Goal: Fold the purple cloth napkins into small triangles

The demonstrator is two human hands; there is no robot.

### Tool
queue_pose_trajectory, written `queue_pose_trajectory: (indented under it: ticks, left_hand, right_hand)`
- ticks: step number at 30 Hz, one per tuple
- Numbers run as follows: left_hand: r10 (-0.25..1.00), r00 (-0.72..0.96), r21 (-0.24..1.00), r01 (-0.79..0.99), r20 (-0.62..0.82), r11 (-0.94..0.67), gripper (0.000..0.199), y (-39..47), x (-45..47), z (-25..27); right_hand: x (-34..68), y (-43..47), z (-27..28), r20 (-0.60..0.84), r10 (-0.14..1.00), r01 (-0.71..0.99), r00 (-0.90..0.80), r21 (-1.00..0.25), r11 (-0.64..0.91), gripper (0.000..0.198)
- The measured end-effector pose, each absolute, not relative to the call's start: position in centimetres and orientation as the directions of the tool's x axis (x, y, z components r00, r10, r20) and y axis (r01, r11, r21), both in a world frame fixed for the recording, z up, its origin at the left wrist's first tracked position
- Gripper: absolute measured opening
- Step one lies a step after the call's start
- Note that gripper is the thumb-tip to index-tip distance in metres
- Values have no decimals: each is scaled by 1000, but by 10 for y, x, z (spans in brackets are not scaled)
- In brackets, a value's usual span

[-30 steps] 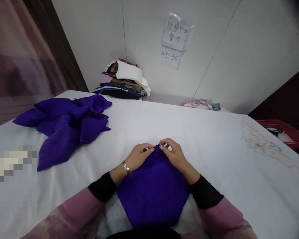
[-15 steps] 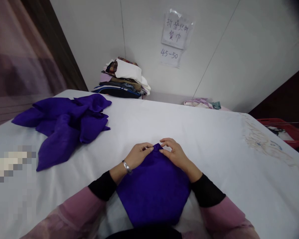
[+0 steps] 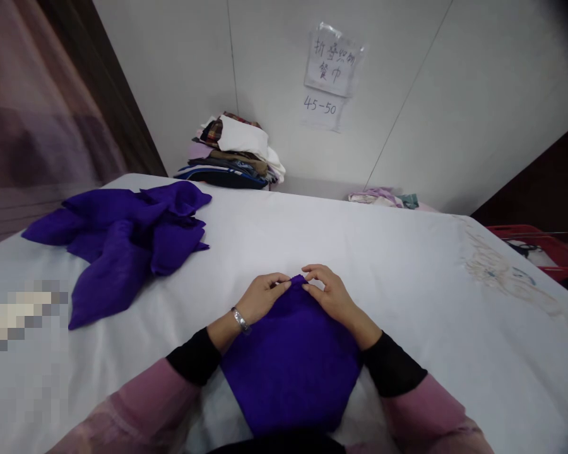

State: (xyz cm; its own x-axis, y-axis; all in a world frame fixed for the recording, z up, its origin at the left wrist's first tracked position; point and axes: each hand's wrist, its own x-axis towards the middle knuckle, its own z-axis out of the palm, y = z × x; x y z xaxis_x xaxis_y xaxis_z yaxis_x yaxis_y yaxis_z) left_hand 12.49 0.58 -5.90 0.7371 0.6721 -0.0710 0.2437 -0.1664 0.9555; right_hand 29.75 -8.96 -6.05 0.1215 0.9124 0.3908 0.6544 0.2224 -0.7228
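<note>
A purple cloth napkin (image 3: 293,372) lies in front of me, its far end drawn to a narrow, folded tip. My left hand (image 3: 261,299), with a silver bracelet at the wrist, pinches the left side of that tip between thumb and fingers. On the other side, my right hand (image 3: 330,293) has its thumb and fingertips closed on the tip's right edge. The near edge of the napkin runs under my dark clothing and is partly hidden. To the left lies a loose heap of purple cloths (image 3: 127,233), apart from both hands.
A white tablecloth (image 3: 407,265) covers the table, with an embroidered patch toward the right. Folded clothes (image 3: 241,151) are stacked by the wall at the back. More fabric (image 3: 383,197) lies beyond the far edge. A red basket (image 3: 544,249) stands at the right.
The tip of the napkin looks lower and flatter between my fingers. Both hands stay almost in place; the view has tilted slightly upward.
</note>
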Motion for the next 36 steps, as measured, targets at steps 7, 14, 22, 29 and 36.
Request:
queue_pose_trajectory:
  ticks: [7, 14, 22, 29, 36]
  left_hand:
    - [677, 732, 956, 247, -78, -156, 27, 6, 125, -59]
    - [664, 746, 949, 244, -53, -199, 28, 6, 126, -58]
    - [671, 739, 942, 265, -62, -205, 27, 6, 125, -58]
    - [621, 784, 940, 231, -25, -253, 27, 3, 123, -55]
    - [577, 817, 951, 185, -9, -247, 28, 0, 124, -52]
  right_hand:
    - [297, -92, -58, 445, 888, 646, 114, -713, 274, 12]
    - [297, -90, -62, 389, 917, 655, 93, -717, 238, 10]
    - [292, -93, -53, 403, 908, 578, 113, -770, 269, 8]
    - [287, -94, -45, 390, 901, 499, 190, -828, 254, 5]
    - [289, -92, -51, 381, 903, 452, 201, -853, 259, 4]
